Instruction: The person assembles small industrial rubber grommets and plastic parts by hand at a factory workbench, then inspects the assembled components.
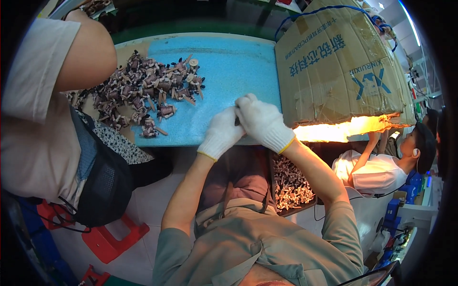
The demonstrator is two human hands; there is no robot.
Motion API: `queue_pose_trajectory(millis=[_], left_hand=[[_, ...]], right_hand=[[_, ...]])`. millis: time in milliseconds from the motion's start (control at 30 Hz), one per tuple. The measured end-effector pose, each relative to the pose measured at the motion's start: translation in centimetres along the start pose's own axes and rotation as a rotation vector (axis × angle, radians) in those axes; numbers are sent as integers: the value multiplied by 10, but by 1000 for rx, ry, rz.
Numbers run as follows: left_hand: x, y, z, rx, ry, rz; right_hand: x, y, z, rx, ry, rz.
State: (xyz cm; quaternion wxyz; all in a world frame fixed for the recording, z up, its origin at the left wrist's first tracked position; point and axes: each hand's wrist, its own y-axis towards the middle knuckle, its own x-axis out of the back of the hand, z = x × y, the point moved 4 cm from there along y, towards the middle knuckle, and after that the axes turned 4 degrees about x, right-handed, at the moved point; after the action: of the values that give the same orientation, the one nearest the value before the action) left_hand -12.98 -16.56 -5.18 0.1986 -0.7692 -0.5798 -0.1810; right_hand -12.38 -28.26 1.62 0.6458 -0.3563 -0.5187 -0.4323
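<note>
Together, the gloved left hand [221,132] and right hand [262,123] were closed, fingertips meeting over a small dark part, mostly hidden, at the near edge of the blue foam mat [229,71]. A heap of small brown components [143,88] lay well to the left on that mat, and a cardboard box [341,66] stood just right of the hands.

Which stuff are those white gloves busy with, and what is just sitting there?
In use:
left hand and right hand, pinching a small, mostly hidden part together
blue foam mat
pile of small brown parts
tray of parts on the lap

Lying about:
cardboard box
red stool
</note>
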Motion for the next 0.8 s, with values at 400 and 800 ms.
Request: queue_pose_trajectory(millis=[400,800], left_hand=[[14,18,-25,-178,-636,-310],[-3,16,-8,-138,-835,-202]], right_hand=[[-3,1,-1,103,-147,132],[-16,-8,16,360,-336,-96]])
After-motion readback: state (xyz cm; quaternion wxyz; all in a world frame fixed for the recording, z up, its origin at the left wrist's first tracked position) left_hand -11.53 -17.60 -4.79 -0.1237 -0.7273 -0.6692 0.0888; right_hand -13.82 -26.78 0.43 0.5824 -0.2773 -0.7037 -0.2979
